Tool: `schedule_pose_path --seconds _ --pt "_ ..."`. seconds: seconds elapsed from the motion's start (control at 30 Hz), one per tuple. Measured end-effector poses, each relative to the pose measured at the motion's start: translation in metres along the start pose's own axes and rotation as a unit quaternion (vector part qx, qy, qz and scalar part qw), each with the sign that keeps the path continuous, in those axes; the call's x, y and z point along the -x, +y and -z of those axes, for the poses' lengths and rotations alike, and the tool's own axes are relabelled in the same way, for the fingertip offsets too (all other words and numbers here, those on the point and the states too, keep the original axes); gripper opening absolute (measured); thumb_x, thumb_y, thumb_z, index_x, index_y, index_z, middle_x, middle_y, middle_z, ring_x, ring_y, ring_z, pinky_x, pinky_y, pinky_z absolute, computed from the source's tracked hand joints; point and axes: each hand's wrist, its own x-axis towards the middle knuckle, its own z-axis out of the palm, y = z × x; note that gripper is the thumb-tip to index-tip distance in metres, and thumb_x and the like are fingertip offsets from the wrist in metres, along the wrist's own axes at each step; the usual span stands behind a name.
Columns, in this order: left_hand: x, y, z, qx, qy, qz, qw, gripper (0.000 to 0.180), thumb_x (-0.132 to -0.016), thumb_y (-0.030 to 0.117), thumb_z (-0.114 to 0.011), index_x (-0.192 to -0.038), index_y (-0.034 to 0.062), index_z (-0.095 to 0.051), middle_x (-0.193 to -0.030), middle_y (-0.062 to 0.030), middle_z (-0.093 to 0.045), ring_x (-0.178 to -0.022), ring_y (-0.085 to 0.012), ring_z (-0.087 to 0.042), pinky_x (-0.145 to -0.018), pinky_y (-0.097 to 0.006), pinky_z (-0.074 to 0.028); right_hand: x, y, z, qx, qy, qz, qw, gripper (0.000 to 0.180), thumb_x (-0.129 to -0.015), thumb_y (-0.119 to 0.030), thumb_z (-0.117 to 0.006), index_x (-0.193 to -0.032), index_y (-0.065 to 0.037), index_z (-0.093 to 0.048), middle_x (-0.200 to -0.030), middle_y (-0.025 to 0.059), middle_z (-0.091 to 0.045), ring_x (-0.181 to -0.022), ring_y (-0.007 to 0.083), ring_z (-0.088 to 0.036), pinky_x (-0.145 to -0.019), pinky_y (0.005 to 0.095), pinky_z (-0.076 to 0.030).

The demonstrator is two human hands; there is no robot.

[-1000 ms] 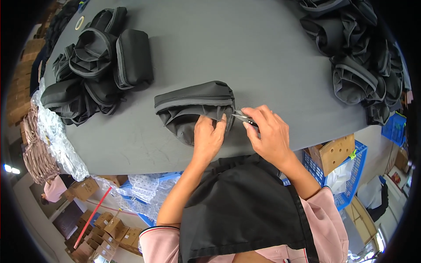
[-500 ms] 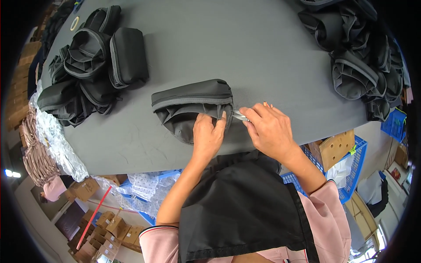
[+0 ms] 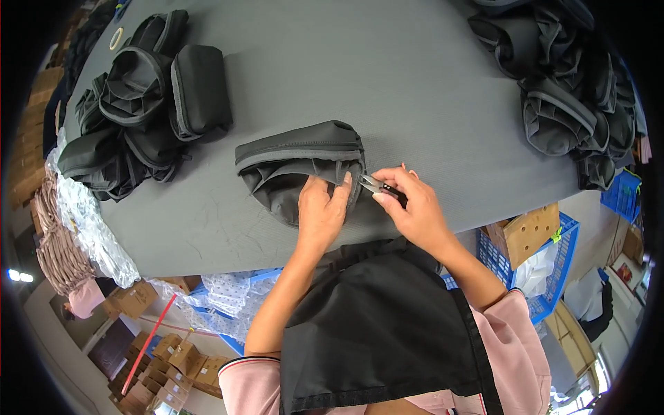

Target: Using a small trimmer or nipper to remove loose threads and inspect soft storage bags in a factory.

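Note:
A black zippered pouch (image 3: 301,144) lies unzipped on the grey tabletop, its opening toward me. My left hand (image 3: 322,211) grips the pouch's open edge near its right end, the thumb and fingers partly inside the opening. In my right hand (image 3: 419,211) is a pair of small thread snips (image 3: 374,184) with a dark body and silvery blades. The blade tips point left and are at the pouch's right end, by the zipper edge. Whether a thread lies between them is too small to make out.
Black pouches (image 3: 202,93) are heaped at the left of the table (image 3: 387,76), with another heap (image 3: 553,114) at the right edge. A pale tape ring (image 3: 116,38) lies far left. Below the right edge stands a blue crate (image 3: 570,238) holding cardboard.
The snips have turned in my right hand, and more of their dark body shows now. My right hand has shifted slightly left. Pouch and left hand have moved slightly left in the view.

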Motion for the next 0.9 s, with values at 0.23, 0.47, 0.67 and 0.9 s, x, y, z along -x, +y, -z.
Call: schedule_pose_path --seconds 0.23,0.47,0.67,0.9 --pt "-0.008 0.011 0.007 0.098 -0.006 0.053 0.994 0.034 -0.083 0.027 -0.060 -0.082 -0.0077 -0.059 -0.079 -0.0202 -0.058 -0.071 -0.0271 -0.057 -0.066 -0.036 -0.043 0.005 0.007 -0.014 -0.655 -0.070 -0.330 0.676 0.021 -0.088 -0.019 -0.057 -0.103 -0.005 -0.054 -0.076 0.0018 -0.052 -0.054 0.0067 -0.043 -0.050 0.0213 -0.036" --pt "-0.005 -0.013 0.003 0.073 -0.019 0.056 0.996 0.036 -0.082 0.026 -0.064 -0.076 -0.0095 -0.057 -0.074 -0.0182 -0.057 -0.065 -0.0233 -0.053 -0.061 -0.035 -0.042 -0.001 0.006 -0.010 -0.696 -0.045 -0.297 0.652 0.021 -0.089 -0.018 -0.057 -0.104 -0.004 -0.053 -0.074 0.0018 -0.052 -0.052 0.0074 -0.042 -0.047 0.0213 -0.033" --pt "-0.007 -0.003 0.006 0.155 -0.005 0.075 0.985 0.042 -0.080 0.029 -0.066 -0.069 -0.0103 -0.054 -0.069 -0.0170 -0.053 -0.062 -0.0218 -0.050 -0.058 -0.035 -0.041 -0.001 -0.006 0.007 -0.080 0.067 -0.003 0.995 0.020 -0.077 -0.005 -0.065 -0.096 -0.003 -0.059 -0.081 0.0040 -0.054 -0.057 0.0134 -0.053 -0.049 0.0272 -0.043" --pt "-0.004 -0.005 0.005 0.098 -0.010 0.062 0.993 0.038 -0.081 0.028 -0.064 -0.074 -0.0092 -0.058 -0.072 -0.0176 -0.055 -0.064 -0.0225 -0.052 -0.060 -0.035 -0.041 -0.012 -0.015 0.013 0.150 0.046 0.116 0.981 0.027 -0.069 -0.011 -0.071 -0.093 -0.006 -0.059 -0.080 0.0032 -0.048 -0.058 0.0180 -0.055 -0.050 0.0299 -0.043"
